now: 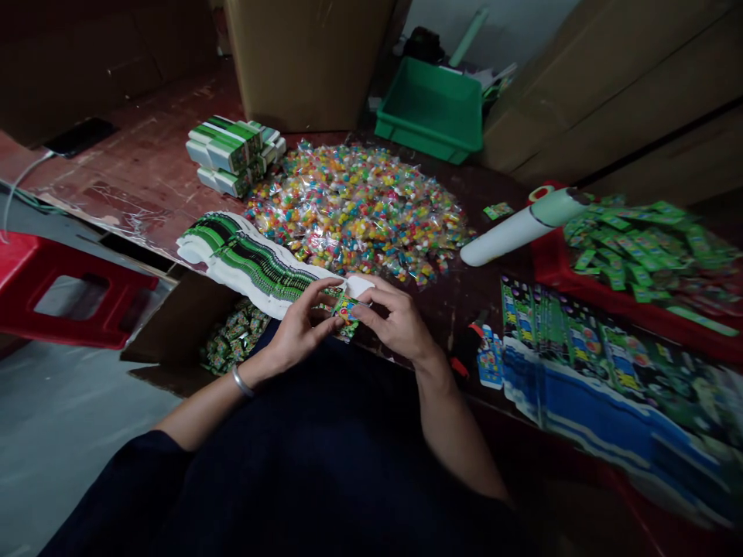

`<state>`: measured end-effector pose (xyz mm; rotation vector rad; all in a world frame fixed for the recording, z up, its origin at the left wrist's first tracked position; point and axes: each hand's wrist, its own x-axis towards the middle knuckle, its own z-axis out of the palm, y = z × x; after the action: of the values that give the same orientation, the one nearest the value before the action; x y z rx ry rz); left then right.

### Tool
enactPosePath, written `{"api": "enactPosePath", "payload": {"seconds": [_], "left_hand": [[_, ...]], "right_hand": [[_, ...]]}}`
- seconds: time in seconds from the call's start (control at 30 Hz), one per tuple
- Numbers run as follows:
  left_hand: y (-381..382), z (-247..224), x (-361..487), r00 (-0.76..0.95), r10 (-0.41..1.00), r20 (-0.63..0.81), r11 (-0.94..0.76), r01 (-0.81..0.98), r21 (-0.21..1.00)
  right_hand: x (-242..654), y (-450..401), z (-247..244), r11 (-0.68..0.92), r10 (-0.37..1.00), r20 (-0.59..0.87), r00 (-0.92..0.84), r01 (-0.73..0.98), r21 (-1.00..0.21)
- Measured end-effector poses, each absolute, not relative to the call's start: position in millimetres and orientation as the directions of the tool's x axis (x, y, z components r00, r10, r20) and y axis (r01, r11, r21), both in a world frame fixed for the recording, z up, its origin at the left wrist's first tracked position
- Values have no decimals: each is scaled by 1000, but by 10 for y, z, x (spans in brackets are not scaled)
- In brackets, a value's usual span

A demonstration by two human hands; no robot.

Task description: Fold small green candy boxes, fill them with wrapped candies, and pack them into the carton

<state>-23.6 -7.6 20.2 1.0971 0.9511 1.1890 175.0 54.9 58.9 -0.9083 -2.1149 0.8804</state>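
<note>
The left hand (299, 329) and right hand (402, 323) pinch one small green box (347, 309) (handling step, I judge); next move needs gentle fingertips.

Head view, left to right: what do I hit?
Red stool → strapped green-and-white bundles → small printed pack → green tray → heap of green packets. Left out: the candy pile and white roll, which overlap others sideways.

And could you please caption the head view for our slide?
Left hand and right hand hold a small green carton near clear packets of multicoloured pellets.
</note>
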Motion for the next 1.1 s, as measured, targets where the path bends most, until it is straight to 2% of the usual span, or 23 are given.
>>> {"api": "enactPosePath", "payload": {"seconds": [0.13, 0.23, 0.43, 0.53, 0.63, 0.77, 0.93, 1.1], "left_hand": [[-61, 221, -235, 139, 989, 41, -11, -206, 978], [-38, 243, -230, 149, 988, 48, -10, -248, 969], [-36, 187, -196, 221, 974, 39, 29, -296, 955], [-24, 178, -176, 154, 984, 85, -34, -310, 950], [-14, 198, -158, 71, 990, 119, -90, -319, 944], [-29, 201, -165, 68, 989, 132, -109, -277, 955], [-48, 164, -209, 52, 985, 167, -158, -146, 977], [-57, 193, -254, 104, 981, 164, -159, -58, 986]], "right_hand": [[1704, 458, 452, 346, 890, 245, -385, 218, -913], [1653, 366, 359, 255, 944, 222, -244, 112, -961], [1579, 277, 258, 334, 936, 304, -180, 173, -927], [1534, 282, 236, 392, 919, 375, -121, 168, -904], [1486, 298, 252, 385, 923, 383, -37, 71, -920], [1479, 334, 340, 393, 912, 382, -150, 52, -918], [1531, 426, 409, 151, 964, 133, -231, 63, -986], [1589, 558, 414, 113, 967, 90, -240, 86, -990]]}}
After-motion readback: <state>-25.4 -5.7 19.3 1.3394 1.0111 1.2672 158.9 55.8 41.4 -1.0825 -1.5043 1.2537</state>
